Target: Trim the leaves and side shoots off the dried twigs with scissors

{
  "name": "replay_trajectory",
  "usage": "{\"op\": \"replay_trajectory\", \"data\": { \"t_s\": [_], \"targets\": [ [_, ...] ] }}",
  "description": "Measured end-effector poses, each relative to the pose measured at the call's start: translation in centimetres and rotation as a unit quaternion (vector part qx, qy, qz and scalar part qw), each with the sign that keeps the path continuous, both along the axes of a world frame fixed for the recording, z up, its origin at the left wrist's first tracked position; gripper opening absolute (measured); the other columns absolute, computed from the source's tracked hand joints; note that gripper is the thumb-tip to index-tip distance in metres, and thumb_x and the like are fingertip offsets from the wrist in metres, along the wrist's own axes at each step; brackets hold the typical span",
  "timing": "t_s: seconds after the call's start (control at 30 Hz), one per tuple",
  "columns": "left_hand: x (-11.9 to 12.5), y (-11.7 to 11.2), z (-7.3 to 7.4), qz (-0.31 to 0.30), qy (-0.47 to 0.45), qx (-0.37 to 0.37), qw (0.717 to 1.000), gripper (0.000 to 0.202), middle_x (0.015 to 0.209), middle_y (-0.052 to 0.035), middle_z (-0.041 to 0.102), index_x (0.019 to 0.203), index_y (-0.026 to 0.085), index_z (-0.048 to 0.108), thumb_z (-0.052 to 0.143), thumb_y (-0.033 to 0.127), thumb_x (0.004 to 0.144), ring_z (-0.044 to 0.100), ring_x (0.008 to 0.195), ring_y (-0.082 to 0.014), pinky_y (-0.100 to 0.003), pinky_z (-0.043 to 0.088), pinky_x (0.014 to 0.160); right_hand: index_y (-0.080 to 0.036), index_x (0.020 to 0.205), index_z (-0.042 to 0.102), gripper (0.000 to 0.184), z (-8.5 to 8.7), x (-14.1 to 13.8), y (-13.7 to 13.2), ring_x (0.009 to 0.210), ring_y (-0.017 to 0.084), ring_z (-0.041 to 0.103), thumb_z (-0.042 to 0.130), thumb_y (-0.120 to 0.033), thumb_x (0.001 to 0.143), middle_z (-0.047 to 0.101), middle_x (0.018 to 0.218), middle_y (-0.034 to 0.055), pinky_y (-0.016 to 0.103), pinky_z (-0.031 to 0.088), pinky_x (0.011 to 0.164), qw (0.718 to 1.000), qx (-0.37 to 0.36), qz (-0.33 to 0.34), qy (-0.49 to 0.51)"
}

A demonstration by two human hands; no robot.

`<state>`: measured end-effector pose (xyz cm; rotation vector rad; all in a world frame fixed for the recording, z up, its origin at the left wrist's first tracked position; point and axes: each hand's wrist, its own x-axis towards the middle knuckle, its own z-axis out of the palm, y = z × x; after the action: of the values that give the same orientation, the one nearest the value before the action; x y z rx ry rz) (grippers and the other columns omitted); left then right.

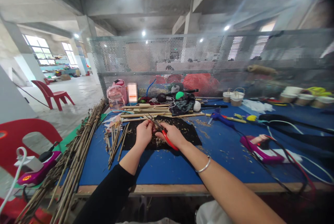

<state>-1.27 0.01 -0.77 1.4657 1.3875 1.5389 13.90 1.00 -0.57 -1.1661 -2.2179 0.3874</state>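
My right hand grips red-handled scissors, whose dark blades point up and left toward my left hand. My left hand is closed around a thin stick, most of which is hidden in the fist. Both hands work over a black cloth littered with wood shavings, spread on a blue table top. A silver bangle sits on my right wrist. My left arm wears a black sleeve.
A bundle of long thin sticks lies along the table's left edge, with short cut sticks beside the cloth. Bamboo rods, a pink jar, a blue glue gun, a purple tool, cables and a mesh screen surround it. Red chairs stand left.
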Motion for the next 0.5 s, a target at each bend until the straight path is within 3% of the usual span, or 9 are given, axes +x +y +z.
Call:
{"op": "replay_trajectory", "data": {
  "t_s": [0.27, 0.5],
  "targets": [
    [-0.41, 0.1, -0.24, 0.021, 0.061, 0.007, 0.998, 0.025, 0.053, 0.0001, 0.055, 0.06, 0.017, 0.058, 0.045, 0.031, 0.077, 0.051, 0.05, -0.0123, -0.021, 0.037, 0.051, -0.023, 0.088, 0.064, 0.036, 0.08, 0.11, -0.17, 0.062, 0.015, 0.059, 0.05, -0.055, 0.076, 0.066, 0.071, 0.0023, 0.022, 0.04, 0.058, 1.0, 0.003, -0.002, 0.0],
    [-0.77, 0.44, -0.55, 0.047, 0.108, -0.023, 0.993, 0.025, 0.051, -0.0015, 0.058, 0.061, 0.017, 0.062, 0.047, 0.028, 0.077, 0.05, 0.047, -0.0123, -0.022, 0.036, 0.053, -0.022, 0.077, 0.063, 0.034, 0.04, 0.17, 0.32, 0.06, 0.017, 0.061, 0.049, -0.053, 0.078, 0.066, 0.067, 0.0042, 0.022, 0.04, 0.057, 0.998, -0.009, -0.024, -0.062]
  ]
}}
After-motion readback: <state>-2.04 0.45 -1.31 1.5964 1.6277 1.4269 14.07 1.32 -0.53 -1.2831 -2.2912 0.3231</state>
